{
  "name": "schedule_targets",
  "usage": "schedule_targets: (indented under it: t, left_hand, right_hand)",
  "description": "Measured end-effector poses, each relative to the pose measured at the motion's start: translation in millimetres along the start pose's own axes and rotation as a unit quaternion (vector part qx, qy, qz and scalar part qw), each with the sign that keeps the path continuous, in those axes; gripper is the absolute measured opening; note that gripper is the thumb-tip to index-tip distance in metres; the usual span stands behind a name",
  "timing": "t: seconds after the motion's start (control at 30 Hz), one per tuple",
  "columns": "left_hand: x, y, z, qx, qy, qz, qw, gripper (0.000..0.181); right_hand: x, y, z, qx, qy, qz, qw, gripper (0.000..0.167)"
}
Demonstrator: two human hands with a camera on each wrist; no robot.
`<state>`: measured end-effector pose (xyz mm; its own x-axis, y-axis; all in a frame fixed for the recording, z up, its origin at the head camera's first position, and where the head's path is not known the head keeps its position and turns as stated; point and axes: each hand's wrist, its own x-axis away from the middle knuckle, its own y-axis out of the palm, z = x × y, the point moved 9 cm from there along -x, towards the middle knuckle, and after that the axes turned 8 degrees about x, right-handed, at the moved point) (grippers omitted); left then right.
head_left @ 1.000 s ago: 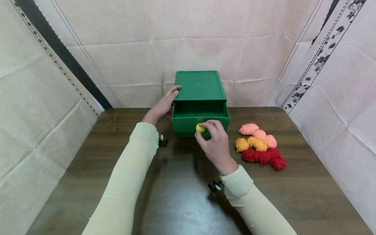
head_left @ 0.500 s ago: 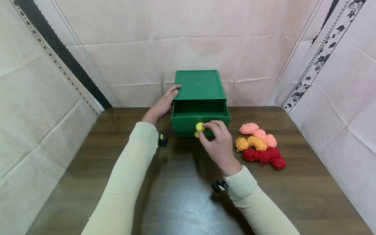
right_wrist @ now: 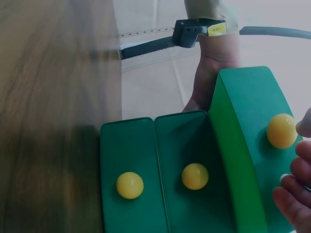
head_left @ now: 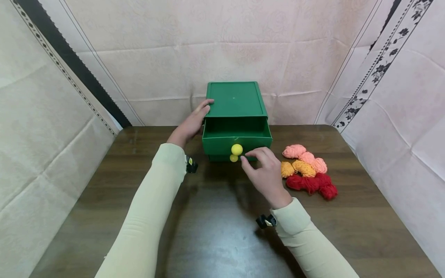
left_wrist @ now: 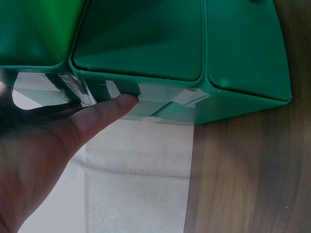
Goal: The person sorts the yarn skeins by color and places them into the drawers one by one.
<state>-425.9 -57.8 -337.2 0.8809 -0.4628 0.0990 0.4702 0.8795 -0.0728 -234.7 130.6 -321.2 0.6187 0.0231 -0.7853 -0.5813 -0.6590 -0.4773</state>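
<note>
A green drawer cabinet point(head_left: 234, 98) stands at the back of the table, its top drawer point(head_left: 217, 146) pulled out. No contents show in the visible part of that drawer. Round yellow knobs mark the drawer fronts; the top knob point(head_left: 237, 149) is on the pulled-out one, while the lower drawers point(right_wrist: 138, 155) are closed. My left hand point(head_left: 192, 123) rests against the cabinet's left side, fingers over its top edge; its thumb lies along the taped side in the left wrist view. My right hand point(head_left: 265, 172) is just right of the top knob, fingers loosely bent, holding nothing.
Skeins of yarn lie on the table right of the cabinet: pink yarn point(head_left: 294, 151), orange yarn point(head_left: 304, 168) and red yarn point(head_left: 311, 184). The brown wooden table point(head_left: 208, 231) reaches toward me. Pale cloth point(head_left: 222, 46) hangs behind and on both sides.
My right hand has let go of the top drawer's yellow knob and moved slightly right and toward me. The left hand stays on the cabinet, and the top drawer remains pulled out.
</note>
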Motion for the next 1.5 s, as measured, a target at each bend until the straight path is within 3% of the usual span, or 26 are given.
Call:
schedule_targets:
  t: [0.2, 0.4, 0.63, 0.87, 1.03, 1.13, 1.27, 1.5]
  left_hand:
    - [11.1, 5.4, 11.4, -0.007, -0.006, -0.005, 0.9999, 0.046]
    - [13.8, 6.4, 13.3, -0.008, -0.004, -0.005, 0.9999, 0.047]
    - [13.3, 7.4, 11.9, -0.005, 0.000, -0.011, 0.9999, 0.047]
    - [11.8, 6.4, 10.6, 0.004, 0.003, -0.012, 0.9999, 0.046]
    - [0.5, -0.3, -0.2, 0.005, 0.012, -0.003, 0.9999, 0.045]
    - [-4.4, -3.7, -4.9, 0.000, 0.018, 0.004, 0.9998, 0.044]
    - [-1.0, -1.7, -1.2, -0.001, 0.015, 0.002, 0.9999, 0.044]
    - [11.5, 5.7, 11.1, -0.002, 0.007, -0.008, 0.9999, 0.046]
  right_hand:
    - [4.1, -0.3, 10.7, -0.003, 0.004, -0.015, 0.9999, 0.012]
    - [9.2, -1.1, 21.0, 0.003, 0.016, -0.031, 0.9994, 0.011]
    - [15.8, -0.2, 30.9, 0.015, 0.021, -0.054, 0.9982, 0.013]
    - [22.0, 6.9, 43.7, 0.027, 0.029, -0.104, 0.9938, 0.016]
    - [26.6, 13.3, 52.4, 0.035, 0.031, -0.138, 0.9893, 0.017]
    - [28.7, 17.0, 57.5, 0.038, 0.034, -0.162, 0.9855, 0.017]
    - [32.1, 22.1, 67.6, 0.043, 0.049, -0.202, 0.9773, 0.020]
    - [37.0, 28.8, 91.5, 0.086, 0.098, -0.277, 0.9520, 0.029]
